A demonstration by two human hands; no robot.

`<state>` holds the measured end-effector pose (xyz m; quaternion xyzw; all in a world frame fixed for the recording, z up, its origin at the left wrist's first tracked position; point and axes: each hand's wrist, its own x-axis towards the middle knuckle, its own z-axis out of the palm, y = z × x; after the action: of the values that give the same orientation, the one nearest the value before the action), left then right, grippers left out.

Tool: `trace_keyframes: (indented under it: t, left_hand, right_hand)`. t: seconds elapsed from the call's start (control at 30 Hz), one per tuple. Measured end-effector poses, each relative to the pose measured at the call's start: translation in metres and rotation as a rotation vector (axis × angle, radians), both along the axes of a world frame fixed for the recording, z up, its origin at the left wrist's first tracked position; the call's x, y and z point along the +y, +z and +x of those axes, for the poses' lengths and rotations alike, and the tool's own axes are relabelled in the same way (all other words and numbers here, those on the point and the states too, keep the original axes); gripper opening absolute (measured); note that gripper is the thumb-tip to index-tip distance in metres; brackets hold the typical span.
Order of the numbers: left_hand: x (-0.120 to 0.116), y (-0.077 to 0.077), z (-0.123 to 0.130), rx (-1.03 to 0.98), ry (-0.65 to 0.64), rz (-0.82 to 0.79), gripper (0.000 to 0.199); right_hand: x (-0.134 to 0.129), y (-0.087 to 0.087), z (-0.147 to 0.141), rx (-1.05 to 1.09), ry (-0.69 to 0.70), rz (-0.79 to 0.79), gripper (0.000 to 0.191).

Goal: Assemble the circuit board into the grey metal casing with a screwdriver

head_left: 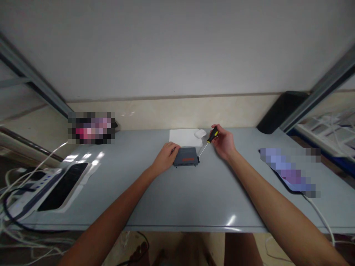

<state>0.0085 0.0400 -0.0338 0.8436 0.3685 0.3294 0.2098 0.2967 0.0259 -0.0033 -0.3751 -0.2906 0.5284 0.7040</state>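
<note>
A small dark grey electronics box (186, 154) with reddish lettering on top lies on the desk in the middle of the head view. My left hand (166, 157) grips the box at its left side, with fingers over the far left corner. In my right hand (224, 142) is a screwdriver (213, 135) with a black and yellow handle. Its thin shaft slants down and left, and the tip is at the box's right side near a small dark tab. Whether the tip sits in a screw cannot be made out.
Behind the box are a white sheet (183, 136) and a small white object (200, 133). A phone (63, 186) and power strip (41, 192) with cables are at left. To the right lie a blurred-out device (288, 171) and a black cylinder (280, 111). The grey desk (194, 203) meets a wall.
</note>
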Motion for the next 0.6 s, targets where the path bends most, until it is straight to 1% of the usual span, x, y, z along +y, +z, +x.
trace_keyframes:
  t: [0.07, 0.17, 0.23, 0.27, 0.37, 0.47, 0.53, 0.6]
  left_hand:
    - [-0.001, 0.0, -0.001, -0.02, -0.006, -0.043, 0.035]
    - [-0.006, 0.001, -0.002, -0.096, 0.064, -0.094, 0.036]
    - [-0.012, 0.003, -0.003, -0.137, 0.092, -0.104, 0.036]
    - [-0.015, 0.004, -0.005, -0.138, 0.083, -0.094, 0.036]
    - [-0.027, 0.011, -0.011, -0.054, -0.03, -0.028, 0.039]
    - [-0.035, 0.018, -0.018, 0.083, -0.145, 0.003, 0.06]
    - [-0.035, 0.02, -0.02, 0.119, -0.169, -0.014, 0.064]
    - [-0.034, 0.02, -0.021, 0.103, -0.176, -0.032, 0.063]
  right_hand:
    - [-0.001, -0.001, -0.002, -0.013, 0.014, -0.01, 0.029]
    - [-0.002, -0.002, -0.005, -0.016, 0.027, -0.023, 0.029]
    - [-0.002, -0.001, -0.005, -0.01, 0.028, -0.023, 0.028]
    - [-0.002, -0.001, -0.005, -0.008, 0.026, -0.023, 0.028]
    - [-0.003, 0.001, -0.004, -0.013, 0.038, -0.027, 0.027]
    - [-0.004, 0.002, -0.006, -0.032, 0.093, -0.01, 0.024]
    - [-0.005, 0.002, -0.009, -0.062, 0.133, 0.007, 0.024]
    - [-0.007, 0.002, -0.013, -0.109, 0.162, 0.018, 0.024]
